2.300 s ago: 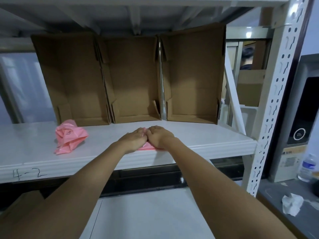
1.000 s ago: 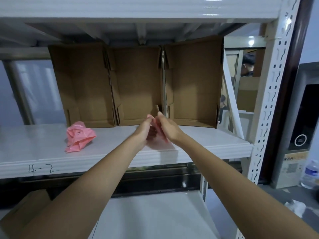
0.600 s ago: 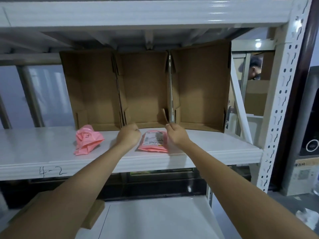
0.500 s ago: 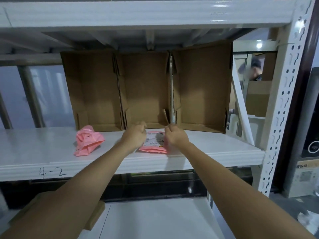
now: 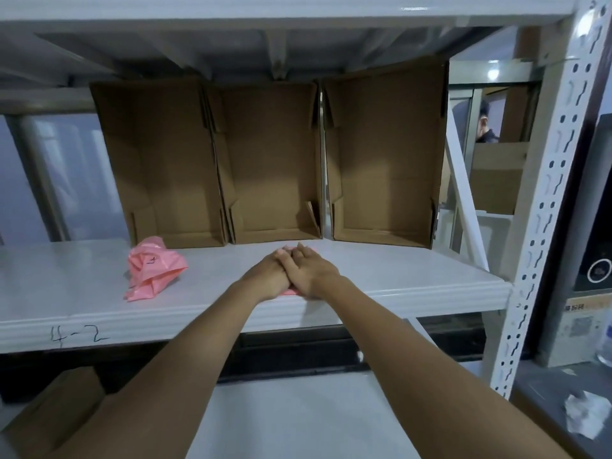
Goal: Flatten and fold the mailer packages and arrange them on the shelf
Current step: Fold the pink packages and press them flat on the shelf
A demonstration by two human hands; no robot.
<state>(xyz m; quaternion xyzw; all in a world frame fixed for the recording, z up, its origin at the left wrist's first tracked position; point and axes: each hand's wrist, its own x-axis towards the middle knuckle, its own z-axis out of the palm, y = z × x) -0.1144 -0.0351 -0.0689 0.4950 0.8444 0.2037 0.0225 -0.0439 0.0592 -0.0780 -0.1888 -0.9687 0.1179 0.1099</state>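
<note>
My fingers (image 5: 306,256) are flat and stretched forward, held close together, not curled around anything. Both palms press down side by side, my left hand (image 5: 270,276) and right hand (image 5: 309,276) touching along their inner edges, the fingertips slightly overlapped. Under them lies a pink mailer (image 5: 287,293), almost wholly covered; only a thin pink strip shows at the near edge below my palms and a hint past my fingertips. It rests on the white shelf (image 5: 397,279), near the front lip, in front of the middle cardboard box.

To the left, well apart from my hands, a second pink mailer (image 5: 153,267) sits crumpled in a loose heap, with dark marker writing on it. At the far side of the shelf three open cardboard boxes (image 5: 271,160) stand side by side, their insides facing me and bare. On the shelf's front lip, at the left, is handwritten "4-2".

I judge the mailers to be thin plastic film: very light, soft, limp, and likely slick on the smooth shelf, so they would slide or spring back open if released too soon. Pressing with whole palms suits flattening; for folding or lifting, I would pinch at an edge or corner, keeping one hand down as an anchor.
</note>
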